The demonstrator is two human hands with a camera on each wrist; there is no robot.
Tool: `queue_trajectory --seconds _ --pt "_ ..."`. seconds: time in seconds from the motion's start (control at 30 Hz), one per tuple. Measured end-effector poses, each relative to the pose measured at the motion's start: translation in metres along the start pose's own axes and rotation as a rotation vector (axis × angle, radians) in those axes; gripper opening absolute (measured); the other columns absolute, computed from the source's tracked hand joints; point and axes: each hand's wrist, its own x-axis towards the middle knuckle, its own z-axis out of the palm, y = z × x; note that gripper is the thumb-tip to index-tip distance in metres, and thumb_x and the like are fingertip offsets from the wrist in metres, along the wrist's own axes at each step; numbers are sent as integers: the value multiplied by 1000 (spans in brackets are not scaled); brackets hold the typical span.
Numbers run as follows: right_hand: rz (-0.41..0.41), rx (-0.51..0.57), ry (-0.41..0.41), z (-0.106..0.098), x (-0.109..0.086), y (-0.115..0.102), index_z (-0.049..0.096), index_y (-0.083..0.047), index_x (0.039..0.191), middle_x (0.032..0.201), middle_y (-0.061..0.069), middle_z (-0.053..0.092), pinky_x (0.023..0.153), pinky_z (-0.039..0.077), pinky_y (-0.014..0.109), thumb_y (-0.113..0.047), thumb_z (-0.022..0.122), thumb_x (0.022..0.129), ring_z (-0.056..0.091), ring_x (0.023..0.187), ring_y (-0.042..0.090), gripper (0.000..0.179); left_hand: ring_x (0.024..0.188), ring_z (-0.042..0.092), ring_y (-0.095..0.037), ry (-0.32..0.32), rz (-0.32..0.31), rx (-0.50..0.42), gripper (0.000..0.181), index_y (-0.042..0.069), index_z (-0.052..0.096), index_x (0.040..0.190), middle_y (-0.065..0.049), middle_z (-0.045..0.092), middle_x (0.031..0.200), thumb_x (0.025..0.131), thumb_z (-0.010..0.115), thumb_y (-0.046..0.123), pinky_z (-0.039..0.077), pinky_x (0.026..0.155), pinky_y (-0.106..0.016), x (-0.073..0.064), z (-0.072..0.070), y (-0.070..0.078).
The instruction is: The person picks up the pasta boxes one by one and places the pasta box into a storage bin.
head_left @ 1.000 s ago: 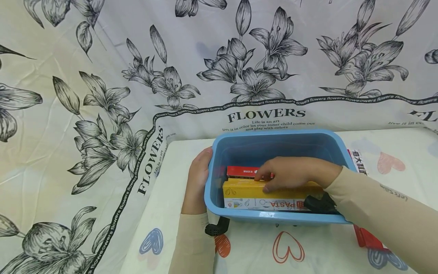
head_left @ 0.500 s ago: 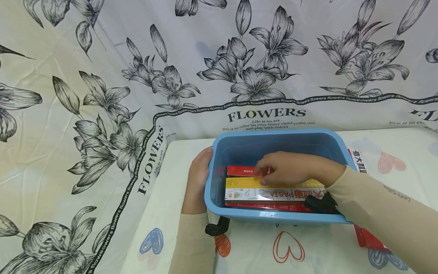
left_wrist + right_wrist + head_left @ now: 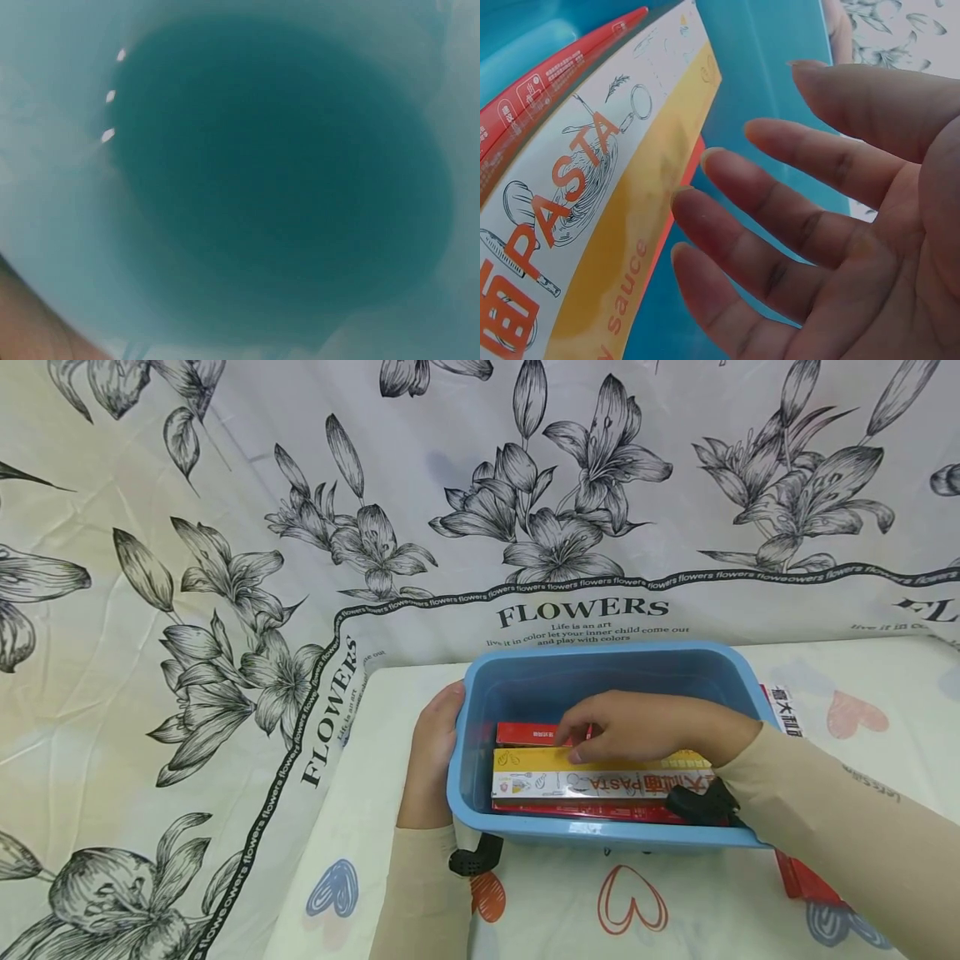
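Note:
A yellow-and-white pasta box [image 3: 592, 777] lies in the blue plastic bin [image 3: 600, 835], between a red box [image 3: 525, 734] at the back and another red box [image 3: 570, 811] at the front. Over the pasta box hovers my right hand [image 3: 630, 727]. In the right wrist view its fingers [image 3: 757, 187] are spread and loosely bent beside the pasta box [image 3: 592, 172], gripping nothing. My left hand [image 3: 435, 752] rests along the bin's left outer wall. The left wrist view is filled by the bin's blue wall [image 3: 277, 172], with a little skin at the lower left corner.
A red-and-white package [image 3: 783, 710] lies to the right of the bin, partly hidden by it, and a red thing [image 3: 810, 881] shows below the right sleeve. The table has a heart-print cloth [image 3: 632, 902]. A flower-print curtain [image 3: 420, 635] hangs behind.
The pasta box has tipped back, uncovering the front red box. My right hand has let go of it and risen slightly. My left hand has stayed on the bin's side.

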Motion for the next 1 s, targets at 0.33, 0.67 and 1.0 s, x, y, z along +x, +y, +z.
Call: queue_trajectory --seconds 0.33,0.67,1.0 --pt "-24 32 38 -8 -7 5 77 -17 132 112 -5 70 92 54 45 -35 73 106 61 106 23 32 128 64 -30 5 -1 1 49 10 69 145 -11 72 134 116 43 40 51 107 -60 -1 3 2" --pt "-70 97 104 -20 -17 7 76 -21 132 125 -5 71 99 53 50 -37 70 108 63 111 23 30 130 64 -32 22 -2 22 50 10 69 146 -11 71 136 116 43 41 50 108 -62 0 6 2" --pt "-104 198 222 -32 -32 6 73 -16 139 137 1 69 99 55 48 -28 68 110 66 119 23 31 126 67 -32 54 -7 60 49 10 70 145 -11 73 133 115 44 41 54 104 -60 1 10 4"
